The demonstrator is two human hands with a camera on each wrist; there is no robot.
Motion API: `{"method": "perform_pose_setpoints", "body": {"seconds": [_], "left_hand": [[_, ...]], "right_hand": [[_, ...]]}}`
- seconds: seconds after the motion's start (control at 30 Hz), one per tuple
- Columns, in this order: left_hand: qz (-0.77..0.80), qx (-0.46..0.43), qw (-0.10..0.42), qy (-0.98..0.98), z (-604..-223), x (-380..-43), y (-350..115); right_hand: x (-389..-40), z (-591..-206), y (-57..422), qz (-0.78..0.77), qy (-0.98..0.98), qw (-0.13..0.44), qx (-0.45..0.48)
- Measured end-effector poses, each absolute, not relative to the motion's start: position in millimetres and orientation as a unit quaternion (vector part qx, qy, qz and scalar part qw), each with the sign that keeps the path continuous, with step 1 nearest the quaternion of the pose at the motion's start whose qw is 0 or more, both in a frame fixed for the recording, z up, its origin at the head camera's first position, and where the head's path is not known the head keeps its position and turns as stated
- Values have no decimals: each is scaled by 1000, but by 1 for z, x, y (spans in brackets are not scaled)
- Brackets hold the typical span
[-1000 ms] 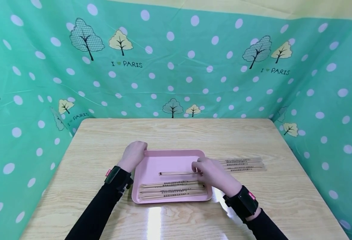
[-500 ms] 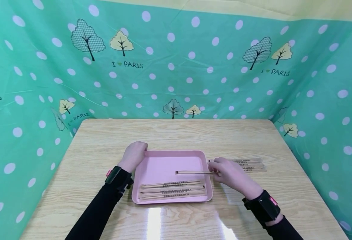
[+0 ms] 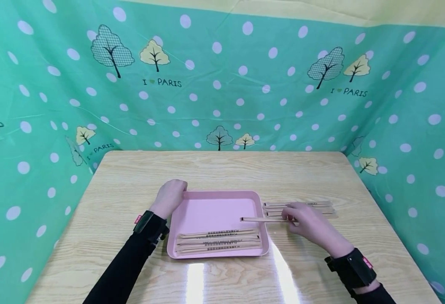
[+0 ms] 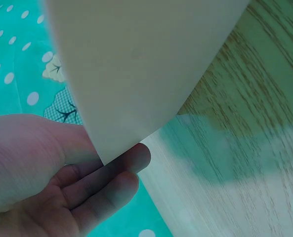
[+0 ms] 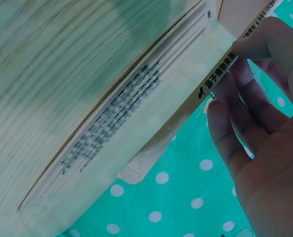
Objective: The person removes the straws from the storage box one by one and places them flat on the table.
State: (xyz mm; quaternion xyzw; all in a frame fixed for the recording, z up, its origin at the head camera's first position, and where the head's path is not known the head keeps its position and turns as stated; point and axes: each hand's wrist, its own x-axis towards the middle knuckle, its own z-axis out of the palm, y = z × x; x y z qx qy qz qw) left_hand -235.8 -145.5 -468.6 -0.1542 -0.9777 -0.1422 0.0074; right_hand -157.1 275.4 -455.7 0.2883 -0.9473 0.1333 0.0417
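Right fingers (image 5: 272, 39), slim packet (image 3: 262, 219) pinched between, end over tray (image 3: 214, 209)

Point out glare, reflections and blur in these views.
Head: two white glare streaks on the near side of the table; left wrist: a green patch on the table, perhaps reflecting the cloth; right wrist: print smeared on the lying packets, crisper on the held packet.

In the head view, the pink tray (image 3: 214, 207) at the centre is of smooth plastic. The table top (image 3: 222, 169) has light wood grain and a glossy finish, shining at the lower edge. Above, the dotted curtain (image 3: 207, 63) is creased, smooth sheeting. The wrapped straws (image 5: 114, 113) seem covered with thin translucent film, though blurred.
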Motion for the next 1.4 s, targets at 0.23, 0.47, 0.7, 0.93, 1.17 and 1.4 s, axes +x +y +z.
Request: {"method": "perform_pose_setpoints", "body": {"seconds": [0.23, 0.47, 0.7, 0.93, 1.17, 1.4], "left_hand": [[-149, -148, 6, -978, -471, -234, -148], [-146, -154, 13, -977, -474, -235, -147], [-147, -165, 20, -975, -473, -240, -145], [-150, -156, 10, -976, -473, -240, -148], [-153, -153, 7, -976, -473, -239, -148], [-148, -151, 2, -977, -474, -237, -149]], "right_hand": [[-154, -459, 291, 143, -954, 24, 262], [-151, -465, 307, 126, -960, 47, 245], [-152, -460, 317, 126, -964, 39, 232], [-159, -458, 324, 109, -971, 12, 213], [-161, -462, 332, 115, -975, -2, 192], [-162, -468, 337, 104, -977, -8, 187]]}}
